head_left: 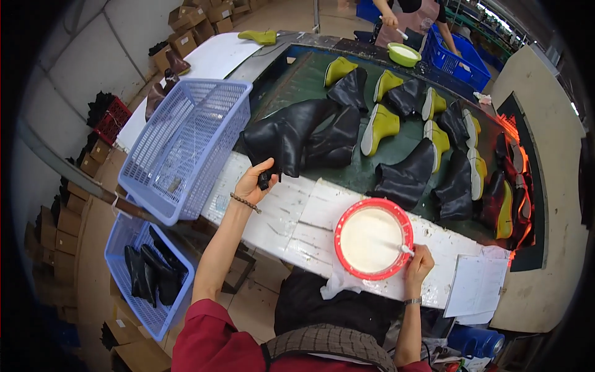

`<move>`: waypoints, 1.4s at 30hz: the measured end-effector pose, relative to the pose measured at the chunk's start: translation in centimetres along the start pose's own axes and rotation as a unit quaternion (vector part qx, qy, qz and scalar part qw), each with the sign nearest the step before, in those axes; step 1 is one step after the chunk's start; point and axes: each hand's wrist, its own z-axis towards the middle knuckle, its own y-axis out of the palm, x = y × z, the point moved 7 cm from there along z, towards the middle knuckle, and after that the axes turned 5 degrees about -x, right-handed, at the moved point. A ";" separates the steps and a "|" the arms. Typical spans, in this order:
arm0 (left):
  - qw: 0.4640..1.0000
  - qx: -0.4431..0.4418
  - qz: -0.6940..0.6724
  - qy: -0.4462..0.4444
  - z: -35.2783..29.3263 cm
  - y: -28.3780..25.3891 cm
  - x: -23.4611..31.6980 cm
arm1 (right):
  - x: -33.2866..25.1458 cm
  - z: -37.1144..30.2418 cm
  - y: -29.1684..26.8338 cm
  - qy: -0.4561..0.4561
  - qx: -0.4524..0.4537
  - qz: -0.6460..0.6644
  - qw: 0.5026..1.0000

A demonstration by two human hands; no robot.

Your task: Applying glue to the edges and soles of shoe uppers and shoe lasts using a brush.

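Observation:
My left hand (253, 181) is closed on the near end of a black boot upper (291, 127), raised over the white bench edge. Closed around the pale handle of a brush (406, 250), my right hand (421, 265) rests at the rim of a red bowl (339, 239). The brush's tip dips into the creamy white liquid (370, 240) inside. Another black boot upper (334, 137) lies just right of the held one. Beyond the bowl, several black uppers and yellow-green wedge soles (380, 129) lie on the green belt (282, 84).
At left an empty-looking blue-violet basket (186, 146) stands above a lower basket (118, 239) of black boots. A heater opening (510, 127) glows orange at right. Papers (474, 285) lie on the bench's right end. Across the belt, a person works beside a green bowl (404, 56) and blue crate (458, 62).

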 end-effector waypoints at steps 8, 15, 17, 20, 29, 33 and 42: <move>0.990 -0.018 -0.112 0.079 21.7 -2.6 1.2 | 0.5 -1.0 -0.4 0.024 -0.017 -0.043 0.999; 0.770 0.330 0.531 0.127 25.0 -3.4 5.0 | 2.2 -1.4 2.4 0.132 -0.040 0.131 0.982; 0.771 0.199 0.519 0.311 21.0 2.8 3.8 | 3.1 -1.1 0.4 0.179 0.097 0.182 0.962; 0.805 0.020 0.431 0.408 0.3 8.5 5.1 | 3.8 -0.2 -0.6 0.151 0.031 0.113 0.982; 0.327 0.630 0.621 0.332 -40.3 -17.1 12.7 | 4.1 0.0 -1.0 0.181 -0.056 0.143 0.972; 0.164 0.817 0.552 -0.032 -51.6 -31.5 14.1 | 4.0 1.2 -3.6 0.121 0.016 0.048 0.991; 0.246 0.720 0.638 -0.121 -61.2 -40.9 18.0 | 1.9 3.7 -3.0 0.197 -0.024 0.163 0.967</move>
